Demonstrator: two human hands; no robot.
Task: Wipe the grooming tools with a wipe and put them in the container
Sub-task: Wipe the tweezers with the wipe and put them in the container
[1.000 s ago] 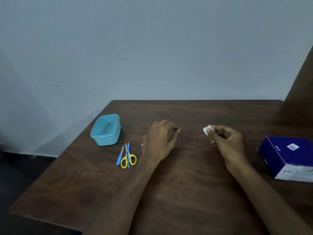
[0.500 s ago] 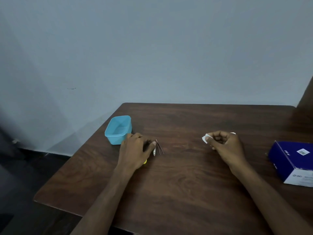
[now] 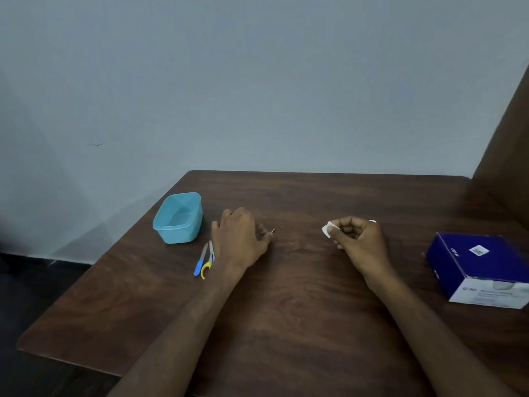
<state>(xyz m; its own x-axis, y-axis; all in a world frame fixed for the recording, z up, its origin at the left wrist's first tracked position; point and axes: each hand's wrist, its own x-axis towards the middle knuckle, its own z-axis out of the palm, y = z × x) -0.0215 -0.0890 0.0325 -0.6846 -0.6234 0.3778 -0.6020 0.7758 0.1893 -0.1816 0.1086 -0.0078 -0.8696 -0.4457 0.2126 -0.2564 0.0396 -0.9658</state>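
Observation:
My left hand (image 3: 239, 239) lies on the wooden table (image 3: 300, 310) with its fingers curled over thin metal tweezers (image 3: 273, 230); only their tip shows past the thumb. Just left of that wrist lie a blue-handled nail file (image 3: 200, 260) and yellow-handled scissors (image 3: 207, 267), the scissors partly hidden by the wrist. An empty light blue container (image 3: 179, 217) stands behind them, near the table's left edge. My right hand (image 3: 357, 242) is held to the right and pinches a small folded white wipe (image 3: 327, 229) between thumb and fingers.
A dark blue and white box (image 3: 481, 267) sits at the table's right side. A plain wall rises behind the table, and a brown wooden panel (image 3: 506, 156) stands at the far right. The table's left edge drops to a dark floor.
My left hand went left to the tools beside the container and closed on the tweezers, then drew back a little toward the middle. My right hand kept holding the wipe.

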